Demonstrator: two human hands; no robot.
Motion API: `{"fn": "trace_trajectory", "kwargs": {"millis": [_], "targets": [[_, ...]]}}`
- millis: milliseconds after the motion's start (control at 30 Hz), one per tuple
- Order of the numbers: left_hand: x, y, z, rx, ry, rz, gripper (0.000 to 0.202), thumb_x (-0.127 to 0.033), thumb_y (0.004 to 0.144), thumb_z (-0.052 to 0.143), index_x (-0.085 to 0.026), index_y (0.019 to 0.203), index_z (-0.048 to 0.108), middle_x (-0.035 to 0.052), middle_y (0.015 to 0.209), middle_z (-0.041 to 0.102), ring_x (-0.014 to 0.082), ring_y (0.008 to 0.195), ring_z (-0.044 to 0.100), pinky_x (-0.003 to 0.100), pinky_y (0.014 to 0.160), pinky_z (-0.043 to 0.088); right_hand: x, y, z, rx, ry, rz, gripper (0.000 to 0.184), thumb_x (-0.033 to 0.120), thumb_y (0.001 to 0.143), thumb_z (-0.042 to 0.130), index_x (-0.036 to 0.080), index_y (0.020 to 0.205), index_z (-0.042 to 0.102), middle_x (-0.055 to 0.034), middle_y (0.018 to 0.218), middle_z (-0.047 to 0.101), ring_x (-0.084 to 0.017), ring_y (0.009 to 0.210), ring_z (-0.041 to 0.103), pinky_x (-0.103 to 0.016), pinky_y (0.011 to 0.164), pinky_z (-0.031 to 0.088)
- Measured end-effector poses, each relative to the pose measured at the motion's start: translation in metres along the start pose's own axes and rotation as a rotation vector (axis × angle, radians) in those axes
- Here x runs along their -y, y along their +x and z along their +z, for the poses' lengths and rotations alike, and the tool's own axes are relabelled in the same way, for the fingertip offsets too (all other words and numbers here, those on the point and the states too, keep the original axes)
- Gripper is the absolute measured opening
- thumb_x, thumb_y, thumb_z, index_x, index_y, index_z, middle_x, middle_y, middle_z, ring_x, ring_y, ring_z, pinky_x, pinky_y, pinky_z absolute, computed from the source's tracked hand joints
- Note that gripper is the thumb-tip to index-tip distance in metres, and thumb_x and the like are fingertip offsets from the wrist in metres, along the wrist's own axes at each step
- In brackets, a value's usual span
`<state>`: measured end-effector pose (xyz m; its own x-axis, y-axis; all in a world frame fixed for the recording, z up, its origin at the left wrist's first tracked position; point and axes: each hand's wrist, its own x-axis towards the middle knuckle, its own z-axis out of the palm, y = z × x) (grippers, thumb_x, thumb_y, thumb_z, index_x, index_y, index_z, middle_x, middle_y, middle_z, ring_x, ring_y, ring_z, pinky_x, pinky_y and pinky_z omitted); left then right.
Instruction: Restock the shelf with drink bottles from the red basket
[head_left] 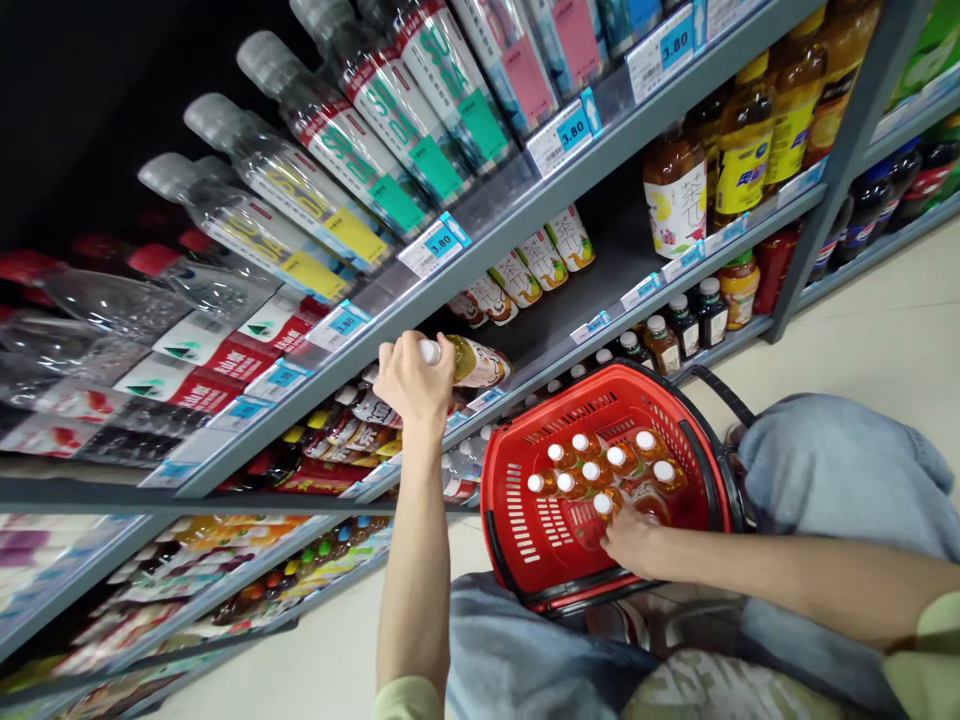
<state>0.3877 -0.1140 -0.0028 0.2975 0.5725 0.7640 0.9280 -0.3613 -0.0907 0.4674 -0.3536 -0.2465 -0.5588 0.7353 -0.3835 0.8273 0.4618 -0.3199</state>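
Note:
My left hand (416,375) is at the middle shelf, its fingers closed around the neck of a tea bottle (480,363). The bottle has a white cap, a pale patterned label and yellowish-green contents, and it appears tilted from my view. My right hand (636,542) reaches into a red shopping basket (517,580). Its fingers are bent beside a white-capped bottle (604,503) of amber drink; the fingertips are partly hidden, and a grip seems likely. Several similar amber bottles (592,472) stand together inside the basket.
Price tags (574,130) line the upper shelf edge (480,270), above which stand rows of clear drink bottles (360,150). More tea bottles (566,240) lie deeper on the middle shelf. The basket's black handle (716,390) and my jeans-covered knee (847,470) are at the right.

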Motion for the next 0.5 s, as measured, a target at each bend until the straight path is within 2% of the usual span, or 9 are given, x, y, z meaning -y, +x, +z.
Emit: {"fn": "trace_trajectory", "kwargs": {"millis": [133, 233, 400, 500], "targets": [[-0.009, -0.001, 0.004, -0.009, -0.001, -0.153, 0.035, -0.053, 0.092, 0.060, -0.019, 0.095, 0.064, 0.0106, 0.097, 0.068, 0.0300, 0.093, 0.066, 0.036, 0.079, 0.047, 0.001, 0.005, 0.010, -0.033, 0.057, 0.034, 0.047, -0.001, 0.053, 0.076, 0.013, 0.098, 0.070, -0.0173, 0.090, 0.075, -0.038, 0.084, 0.073, -0.054, 0.086, 0.055], [-0.012, -0.005, 0.009, -0.006, 0.007, -0.203, 0.042, -0.056, 0.094, 0.057, -0.016, 0.104, 0.065, 0.0133, 0.105, 0.067, 0.0325, 0.097, 0.067, 0.038, 0.081, 0.049, 0.000, 0.007, 0.012, -0.026, 0.090, 0.051, 0.048, -0.002, 0.049, 0.075, 0.014, 0.094, 0.069, -0.0150, 0.088, 0.074, -0.037, 0.083, 0.073, -0.052, 0.087, 0.055], [-0.018, -0.009, 0.015, 0.013, -0.034, -0.248, 0.050, -0.057, 0.097, 0.053, -0.013, 0.119, 0.060, 0.0191, 0.119, 0.064, 0.0369, 0.110, 0.066, 0.043, 0.089, 0.051, -0.001, 0.005, 0.008, 0.009, 0.103, 0.048, 0.050, 0.001, 0.056, 0.075, 0.012, 0.105, 0.071, -0.0198, 0.100, 0.075, -0.040, 0.095, 0.072, -0.055, 0.090, 0.054], [-0.019, -0.009, 0.017, 0.024, -0.097, -0.295, 0.047, -0.055, 0.098, 0.053, -0.013, 0.118, 0.058, 0.0212, 0.123, 0.063, 0.0383, 0.120, 0.062, 0.046, 0.099, 0.050, -0.002, 0.006, 0.008, 0.015, 0.114, 0.043, 0.042, -0.001, 0.059, 0.073, 0.011, 0.099, 0.073, -0.0195, 0.098, 0.075, -0.039, 0.094, 0.073, -0.055, 0.089, 0.056]]}}
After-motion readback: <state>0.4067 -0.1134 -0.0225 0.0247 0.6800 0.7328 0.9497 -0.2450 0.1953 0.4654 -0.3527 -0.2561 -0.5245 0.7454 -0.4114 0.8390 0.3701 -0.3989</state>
